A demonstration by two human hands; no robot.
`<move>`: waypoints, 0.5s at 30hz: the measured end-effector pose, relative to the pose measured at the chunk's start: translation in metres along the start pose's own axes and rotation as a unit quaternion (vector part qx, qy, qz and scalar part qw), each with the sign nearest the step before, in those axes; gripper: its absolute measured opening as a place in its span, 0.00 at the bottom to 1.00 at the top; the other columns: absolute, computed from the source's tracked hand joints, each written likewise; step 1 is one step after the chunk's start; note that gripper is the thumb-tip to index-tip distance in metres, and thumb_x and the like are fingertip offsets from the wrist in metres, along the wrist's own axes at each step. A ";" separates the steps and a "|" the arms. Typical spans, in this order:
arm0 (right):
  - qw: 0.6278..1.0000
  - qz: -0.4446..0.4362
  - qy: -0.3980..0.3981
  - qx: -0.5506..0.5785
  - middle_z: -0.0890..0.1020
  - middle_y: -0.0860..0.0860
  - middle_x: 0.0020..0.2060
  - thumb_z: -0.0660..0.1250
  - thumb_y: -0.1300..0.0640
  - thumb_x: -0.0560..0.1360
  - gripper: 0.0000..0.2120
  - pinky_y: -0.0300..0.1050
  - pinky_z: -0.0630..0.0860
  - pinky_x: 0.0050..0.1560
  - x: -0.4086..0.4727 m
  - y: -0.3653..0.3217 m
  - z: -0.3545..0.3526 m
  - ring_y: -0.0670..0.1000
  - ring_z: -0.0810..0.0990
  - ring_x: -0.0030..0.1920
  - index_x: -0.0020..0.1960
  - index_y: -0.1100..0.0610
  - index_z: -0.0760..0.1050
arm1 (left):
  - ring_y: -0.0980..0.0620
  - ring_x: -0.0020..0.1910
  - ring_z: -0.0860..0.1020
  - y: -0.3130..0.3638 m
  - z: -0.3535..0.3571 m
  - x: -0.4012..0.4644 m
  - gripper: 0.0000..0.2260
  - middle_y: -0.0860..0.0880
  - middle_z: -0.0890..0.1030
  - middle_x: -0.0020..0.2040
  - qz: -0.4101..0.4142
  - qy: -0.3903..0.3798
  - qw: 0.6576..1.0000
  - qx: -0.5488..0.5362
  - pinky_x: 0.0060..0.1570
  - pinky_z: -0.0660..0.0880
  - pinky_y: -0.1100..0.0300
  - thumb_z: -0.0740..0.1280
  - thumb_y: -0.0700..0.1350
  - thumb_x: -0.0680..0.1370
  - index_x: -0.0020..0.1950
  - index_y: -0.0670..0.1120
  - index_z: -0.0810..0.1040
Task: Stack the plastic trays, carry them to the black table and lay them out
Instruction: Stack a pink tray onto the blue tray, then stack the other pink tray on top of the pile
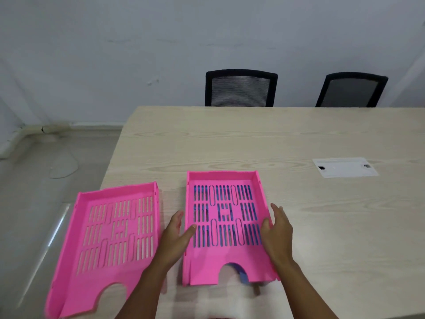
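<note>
Two pink slotted plastic trays are on the light wooden table [253, 139]. One pink tray [108, 247] lies at the near left corner, partly overhanging the edge. The other pink tray [220, 263] sits in the middle on top of a blue tray [242, 273], which shows through the slots and the front notch. My left hand [177, 236] grips that upper tray's left wall, thumb inside. My right hand [279, 229] holds its right wall. No black table is in view.
Two black mesh chairs [240, 88] [351, 90] stand behind the table's far edge. A white cable hatch [345, 167] is set into the tabletop at right. Grey floor [46, 180] lies left of the table.
</note>
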State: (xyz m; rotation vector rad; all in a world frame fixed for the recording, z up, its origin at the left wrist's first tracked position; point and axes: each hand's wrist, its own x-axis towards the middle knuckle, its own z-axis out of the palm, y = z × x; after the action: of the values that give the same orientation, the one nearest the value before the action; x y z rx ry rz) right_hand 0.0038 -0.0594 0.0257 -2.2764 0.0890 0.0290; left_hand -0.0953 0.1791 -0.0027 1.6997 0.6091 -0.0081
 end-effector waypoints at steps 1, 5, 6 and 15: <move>1.000 -0.018 0.001 0.008 0.73 0.60 0.73 0.60 0.67 0.79 0.23 0.52 0.62 0.76 -0.002 -0.007 0.002 0.56 0.67 0.76 0.74 0.64 0.69 | 0.48 0.78 0.62 -0.001 -0.005 0.000 0.31 0.51 0.65 0.78 0.003 0.009 1.000 0.000 0.75 0.61 0.49 0.69 0.47 0.79 0.80 0.47 0.60; 0.996 -0.074 -0.042 0.022 0.77 0.59 0.70 0.64 0.67 0.79 0.21 0.43 0.62 0.71 -0.015 -0.040 0.029 0.55 0.74 0.70 0.72 0.63 0.72 | 0.49 0.77 0.65 -0.008 -0.036 -0.007 0.28 0.48 0.67 0.78 0.015 0.068 0.998 -0.006 0.75 0.62 0.49 0.69 0.45 0.79 0.78 0.46 0.64; 0.994 -0.081 -0.066 0.021 0.76 0.58 0.70 0.64 0.66 0.79 0.21 0.43 0.62 0.72 -0.019 -0.049 0.040 0.56 0.73 0.72 0.73 0.63 0.72 | 0.48 0.76 0.66 -0.010 -0.046 -0.009 0.28 0.48 0.69 0.77 0.017 0.083 0.996 -0.004 0.75 0.63 0.48 0.69 0.45 0.79 0.77 0.47 0.65; 0.952 -0.144 -0.271 0.004 0.74 0.57 0.72 0.64 0.61 0.80 0.24 0.51 0.67 0.75 -0.091 -0.128 0.149 0.57 0.73 0.71 0.75 0.62 0.68 | 0.46 0.79 0.60 -0.046 -0.152 -0.048 0.29 0.46 0.60 0.81 -0.007 0.221 0.971 0.089 0.74 0.60 0.49 0.68 0.44 0.79 0.79 0.48 0.63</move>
State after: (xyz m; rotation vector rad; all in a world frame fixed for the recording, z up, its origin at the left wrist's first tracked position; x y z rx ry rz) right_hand -0.0762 0.1419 0.0311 -2.1730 -0.5283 0.4941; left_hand -0.2039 0.3040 0.0069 1.8859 0.9753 0.3216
